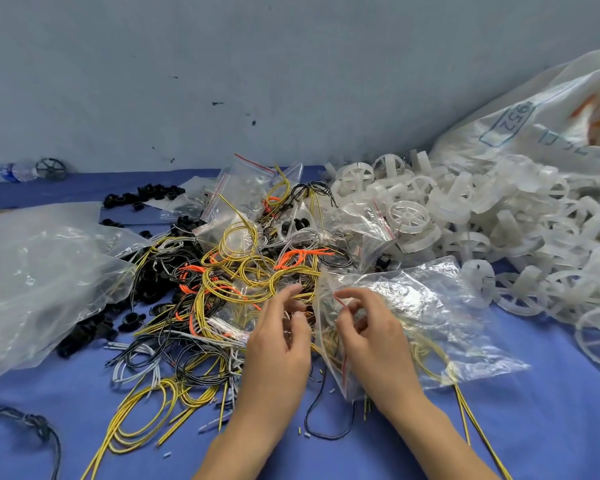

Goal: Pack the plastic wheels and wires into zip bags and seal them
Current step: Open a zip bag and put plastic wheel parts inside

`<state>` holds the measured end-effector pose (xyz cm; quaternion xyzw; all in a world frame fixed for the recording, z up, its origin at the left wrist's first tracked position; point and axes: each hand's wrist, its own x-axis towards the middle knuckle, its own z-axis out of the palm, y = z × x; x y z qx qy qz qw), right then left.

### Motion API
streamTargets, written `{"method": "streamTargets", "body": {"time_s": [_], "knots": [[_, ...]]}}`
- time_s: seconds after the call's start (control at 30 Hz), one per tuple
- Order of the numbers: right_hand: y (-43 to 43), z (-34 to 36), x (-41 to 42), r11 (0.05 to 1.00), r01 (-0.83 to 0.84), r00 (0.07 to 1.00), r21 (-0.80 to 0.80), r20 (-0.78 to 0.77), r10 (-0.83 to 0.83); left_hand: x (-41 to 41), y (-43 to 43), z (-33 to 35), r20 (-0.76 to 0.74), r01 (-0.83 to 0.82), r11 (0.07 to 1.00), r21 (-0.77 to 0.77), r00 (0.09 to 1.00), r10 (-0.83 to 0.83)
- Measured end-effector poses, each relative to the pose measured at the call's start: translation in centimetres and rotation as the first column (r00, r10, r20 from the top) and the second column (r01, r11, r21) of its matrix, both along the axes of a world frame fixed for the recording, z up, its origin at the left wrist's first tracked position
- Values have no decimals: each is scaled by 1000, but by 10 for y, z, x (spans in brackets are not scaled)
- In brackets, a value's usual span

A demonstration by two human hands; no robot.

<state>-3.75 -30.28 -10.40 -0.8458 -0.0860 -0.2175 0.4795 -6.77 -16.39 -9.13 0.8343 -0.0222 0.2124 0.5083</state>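
Note:
A tangle of yellow, black, orange and white wires (229, 282) covers the middle of the blue table. White plastic wheels (482, 230) are heaped at the right. A clear zip bag (423, 317) with a red seal line lies in front of me, with yellow wires inside it. My right hand (371, 327) pinches the bag's open edge near the red line. My left hand (278, 337) hovers just left of the bag mouth with fingers loosely curled and nothing in them. More empty zip bags (243, 181) lie at the back of the wire pile.
A large clear plastic bag (39, 271) lies at the left over small black plastic parts (146, 195). A big white sack (534, 116) leans on the wall at the right. A water bottle (11, 171) lies at the far left by the wall.

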Motion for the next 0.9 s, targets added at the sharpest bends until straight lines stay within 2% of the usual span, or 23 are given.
{"method": "streamTargets", "body": {"time_s": [0.13,0.3,0.37,0.5,0.63,0.77,0.9], "knots": [[-2,1,3,996,-10,1000,85,-3,11,6,20,13,41,-39,999,-19,998,40],[-6,2,4,963,-19,1000,271,-5,22,14,60,26,70,-192,978,-86,978,198],[-6,3,3,952,6,1000,307,19,-12,12,67,27,68,-205,975,-91,975,211],[-12,16,-1,909,98,973,406,153,-173,3,45,21,67,-86,996,1,994,86],[-27,28,-6,860,221,875,461,296,-384,14,11,18,56,61,996,72,996,-65],[-30,25,-1,849,273,871,453,259,-418,52,-25,28,11,190,971,147,981,-194],[-38,22,4,765,314,870,563,152,-469,101,-64,40,-106,301,917,261,953,-283]]}}
